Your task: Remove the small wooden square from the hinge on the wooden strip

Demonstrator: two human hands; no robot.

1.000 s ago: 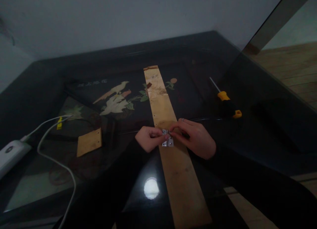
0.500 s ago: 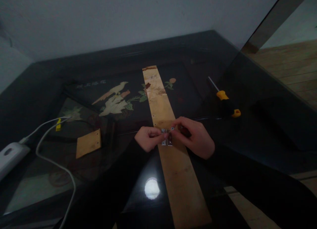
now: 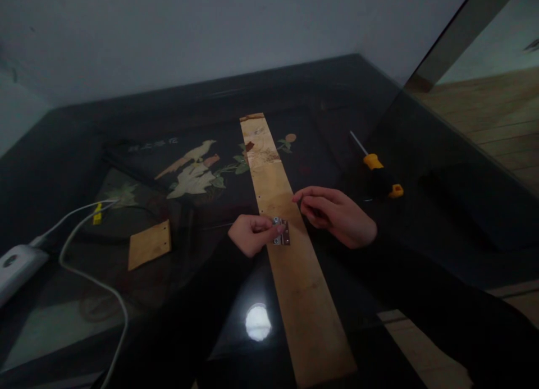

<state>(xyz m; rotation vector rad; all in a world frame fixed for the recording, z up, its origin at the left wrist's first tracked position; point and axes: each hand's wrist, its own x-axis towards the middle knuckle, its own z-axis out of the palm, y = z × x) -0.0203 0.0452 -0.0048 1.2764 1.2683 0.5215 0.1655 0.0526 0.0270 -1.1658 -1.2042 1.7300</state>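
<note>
left hand [image 3: 251,235] pinched a small metal hinge [image 3: 281,232] flat against the long wooden strip [image 3: 290,248] mid-desk, probably to keep it from sliding. right hand [image 3: 337,216] hovered just beside it, fingers loosely curled, holding nothing i could see; the screwdriver [image 3: 378,171] lay near the desk's right edge.

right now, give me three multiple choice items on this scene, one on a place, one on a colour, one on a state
1. Where does the small metal hinge sit?
A. on the long wooden strip
B. on the small wooden piece
C. beside the screwdriver

2. What colour are the bands on the screwdriver handle?
A. red
B. yellow
C. green

3. What is the right hand doing?
A. gripping the screwdriver
B. pressing the hinge
C. raised off the strip, fingers curled, touching no tool

Key: 1 A, the left hand pinches the hinge at the strip's left edge; 2 B, yellow bands flank a black grip; 3 C, it hangs right of the hinge.
</note>
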